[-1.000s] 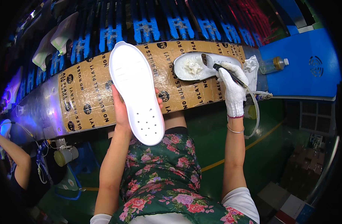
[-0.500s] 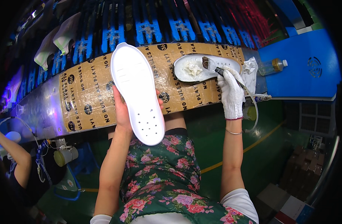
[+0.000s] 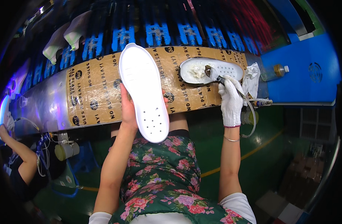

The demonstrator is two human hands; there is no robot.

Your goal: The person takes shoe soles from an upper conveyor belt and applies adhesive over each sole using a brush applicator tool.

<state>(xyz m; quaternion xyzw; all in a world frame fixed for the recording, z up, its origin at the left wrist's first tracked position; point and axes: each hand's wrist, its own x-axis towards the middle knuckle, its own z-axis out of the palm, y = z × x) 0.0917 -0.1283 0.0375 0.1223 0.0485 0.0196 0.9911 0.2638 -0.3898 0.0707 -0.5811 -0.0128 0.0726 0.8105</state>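
- Left hand [image 3: 129, 111], bare: grasping the white sole [image 3: 143, 87], held over the desk's [image 3: 53, 111] near edge, perforated end toward the person.
- Right hand [image 3: 231, 102], gloved: grasping the brush [image 3: 213, 74], bristles over the sole-shaped tray [image 3: 232, 70]; contact cannot be determined.
- Tray: on cardboard [image 3: 103, 84], white clump [image 3: 196, 71] inside, white cloth [image 3: 252, 79] just beside.

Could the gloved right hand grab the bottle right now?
Probably not right away: the right hand has its grip on a brush, and a white cloth lies between hand and bottle.
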